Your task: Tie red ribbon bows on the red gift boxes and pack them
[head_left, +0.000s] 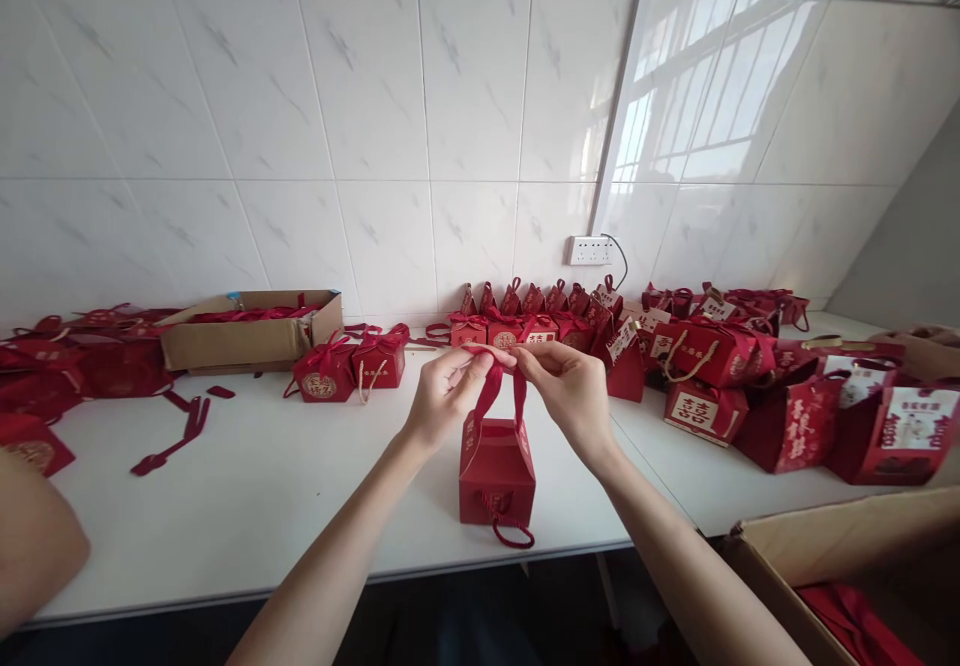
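Note:
A small red gift box (498, 481) stands upright near the front edge of the white table, a dark red cord loop (513, 538) hanging from its near face. Red ribbon (489, 393) rises from both sides of its top. Above the box, my left hand (452, 392) pinches the ribbon between thumb and fingers. My right hand (564, 386) pinches the ribbon too, just to the right, the fingertips of both hands almost meeting. The ribbon's ends are partly hidden by my fingers.
Finished-looking red boxes (525, 321) line the wall, with more boxes (705, 366) piled right. A cardboard carton (247, 341) holds red ribbon pieces. Loose red strips (176, 436) lie left. Another carton (817, 536) stands front right. Someone's bare arm (34, 546) shows at far left.

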Available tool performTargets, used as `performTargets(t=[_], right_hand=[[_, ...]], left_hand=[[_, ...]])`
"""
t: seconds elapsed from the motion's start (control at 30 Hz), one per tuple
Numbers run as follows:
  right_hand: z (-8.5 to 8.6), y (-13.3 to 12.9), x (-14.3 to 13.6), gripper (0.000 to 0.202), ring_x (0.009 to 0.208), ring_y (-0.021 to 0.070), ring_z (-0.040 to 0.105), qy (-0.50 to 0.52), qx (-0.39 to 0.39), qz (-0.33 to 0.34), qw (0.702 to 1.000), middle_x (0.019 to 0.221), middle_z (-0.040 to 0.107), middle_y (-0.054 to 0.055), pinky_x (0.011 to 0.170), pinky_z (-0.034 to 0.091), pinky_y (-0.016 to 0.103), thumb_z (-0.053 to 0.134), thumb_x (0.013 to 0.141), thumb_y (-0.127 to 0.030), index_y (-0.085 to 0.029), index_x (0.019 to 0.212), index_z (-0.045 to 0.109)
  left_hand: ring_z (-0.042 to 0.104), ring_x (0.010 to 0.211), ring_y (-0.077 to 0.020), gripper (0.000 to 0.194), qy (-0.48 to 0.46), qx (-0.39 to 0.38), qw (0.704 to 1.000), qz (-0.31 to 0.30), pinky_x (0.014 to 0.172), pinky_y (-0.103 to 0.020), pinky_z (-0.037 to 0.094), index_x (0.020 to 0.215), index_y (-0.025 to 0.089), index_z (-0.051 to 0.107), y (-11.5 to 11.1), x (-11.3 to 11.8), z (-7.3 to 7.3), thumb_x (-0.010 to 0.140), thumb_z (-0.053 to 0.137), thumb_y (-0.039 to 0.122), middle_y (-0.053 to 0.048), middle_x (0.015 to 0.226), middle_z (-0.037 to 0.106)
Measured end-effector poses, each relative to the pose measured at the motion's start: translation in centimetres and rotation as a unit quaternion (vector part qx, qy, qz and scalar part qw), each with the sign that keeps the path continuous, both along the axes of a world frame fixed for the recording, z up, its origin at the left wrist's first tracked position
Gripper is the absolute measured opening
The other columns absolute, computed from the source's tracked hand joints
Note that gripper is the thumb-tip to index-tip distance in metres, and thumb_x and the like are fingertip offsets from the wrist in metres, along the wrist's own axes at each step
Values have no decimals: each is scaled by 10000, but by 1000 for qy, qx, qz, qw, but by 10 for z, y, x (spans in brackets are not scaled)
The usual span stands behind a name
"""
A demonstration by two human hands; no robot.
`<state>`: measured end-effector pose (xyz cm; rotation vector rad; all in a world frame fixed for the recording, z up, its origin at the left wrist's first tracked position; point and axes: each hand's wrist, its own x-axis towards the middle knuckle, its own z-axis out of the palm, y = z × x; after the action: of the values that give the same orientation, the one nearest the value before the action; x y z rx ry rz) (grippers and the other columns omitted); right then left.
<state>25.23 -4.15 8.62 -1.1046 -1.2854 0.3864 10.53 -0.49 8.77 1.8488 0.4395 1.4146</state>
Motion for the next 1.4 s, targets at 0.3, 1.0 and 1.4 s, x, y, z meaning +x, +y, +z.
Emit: performTargets(t=[0.3, 1.0, 1.4], right_hand=[[-14, 1, 23, 365, 784, 220, 703, 200, 31, -49, 978, 763, 732, 45, 751, 571, 371, 769, 627, -299, -171, 944, 638], [-106, -50, 104, 315, 686, 228, 673, -166, -349, -152, 910, 957, 601, 117, 752, 496, 416, 629, 700, -355, -167, 949, 587], [-101, 1, 45, 444, 508, 100, 488, 182, -360, 317, 859, 537, 516, -24, 535, 415, 233, 629, 728, -576, -161, 602, 537]], left_hand=[[650, 792, -145, 185, -257, -221, 940, 35, 862, -369, 535, 624, 150, 632, 12, -4, -34, 727, 691, 292, -13, 713, 672], [496, 1176, -347, 311, 200, -164, 925, 277, 978, -412, 381, 878, 197, 655, 20, -94, -101, 593, 683, 316, -95, 1074, 662], [391, 483, -86, 405, 158, -416, 887, -119, 495, -224, 306, 568, 175, 460, 22, -53, -96, 697, 662, 501, 57, 527, 382]])
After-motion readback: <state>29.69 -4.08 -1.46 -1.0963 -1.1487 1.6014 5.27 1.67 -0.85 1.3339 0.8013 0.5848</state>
